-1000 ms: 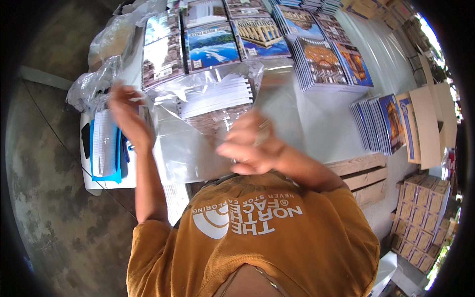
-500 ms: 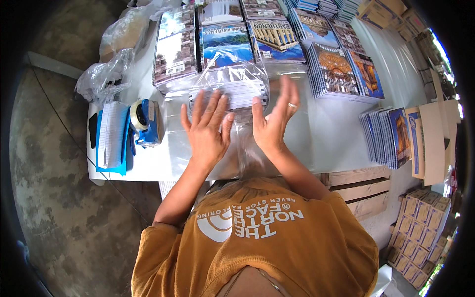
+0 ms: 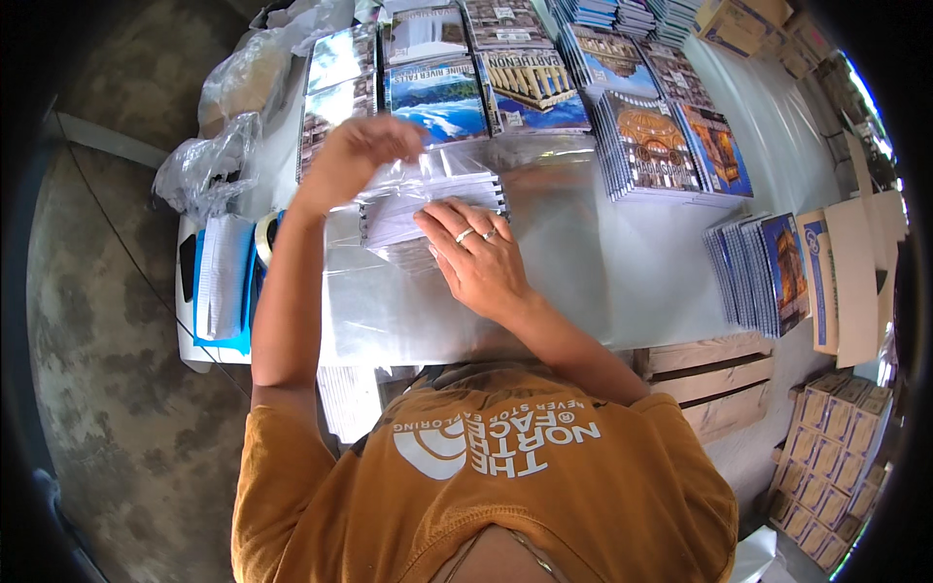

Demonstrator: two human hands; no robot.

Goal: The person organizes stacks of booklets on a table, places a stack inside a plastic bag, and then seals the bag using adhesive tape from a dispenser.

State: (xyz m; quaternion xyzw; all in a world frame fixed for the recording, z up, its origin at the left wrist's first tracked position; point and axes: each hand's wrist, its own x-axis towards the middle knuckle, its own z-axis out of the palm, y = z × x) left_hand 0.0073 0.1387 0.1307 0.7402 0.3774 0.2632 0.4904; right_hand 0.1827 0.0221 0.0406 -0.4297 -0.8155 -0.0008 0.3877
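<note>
A small stack of spiral notebooks (image 3: 391, 222) lies before me, edges toward me, under clear plastic film (image 3: 437, 160). My right hand (image 3: 478, 255), wearing rings, rests flat on the film over the stack, fingers stretched out. Raised above the stack's far left corner is my left hand (image 3: 362, 160). Its fingers are bent and smeared by motion, so whether they grip the film cannot be made out. Just beyond lie spiral notebooks with a waterfall cover (image 3: 435, 102) and a temple cover (image 3: 533, 92).
More notebook stacks (image 3: 646, 146) stand at the right, with another upright row (image 3: 748, 272) beside a cardboard box (image 3: 855, 272). Crumpled plastic (image 3: 209, 175) lies at the far left. A tape roll (image 3: 265, 236) is partly behind my left arm, near a white and blue bundle (image 3: 224, 282).
My left hand has lifted off the stack and moved up and left. My right hand has come down onto the wrapped notebooks. The film has shifted, and the stack sits slightly more to the left.
</note>
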